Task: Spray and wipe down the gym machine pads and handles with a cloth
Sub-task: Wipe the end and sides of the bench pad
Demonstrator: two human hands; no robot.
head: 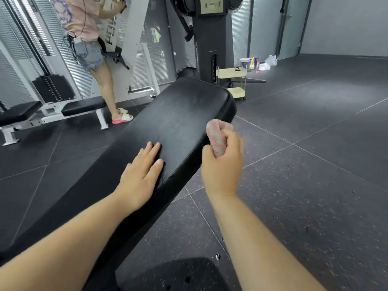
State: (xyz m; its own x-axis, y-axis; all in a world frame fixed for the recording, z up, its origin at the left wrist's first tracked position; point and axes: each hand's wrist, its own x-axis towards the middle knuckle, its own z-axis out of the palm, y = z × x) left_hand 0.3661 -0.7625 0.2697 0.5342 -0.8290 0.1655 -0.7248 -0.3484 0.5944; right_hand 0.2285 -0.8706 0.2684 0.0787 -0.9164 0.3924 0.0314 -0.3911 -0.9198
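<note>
A long black bench pad point(180, 114) runs from the lower left up toward the middle of the head view. My left hand point(140, 175) rests flat on its near right part, fingers straight. My right hand point(223, 164) grips a bunched pink and grey cloth point(217, 136) just off the pad's right edge, above the floor. No spray bottle is in either hand.
Another person point(88, 38) stands at a white weight machine point(52, 87) at the back left, beside a second black bench point(84, 106). A cream trolley point(231, 80) stands behind the pad by a dark machine column point(210, 43). Bottles and a bag point(258, 63) sit on the floor by the wall.
</note>
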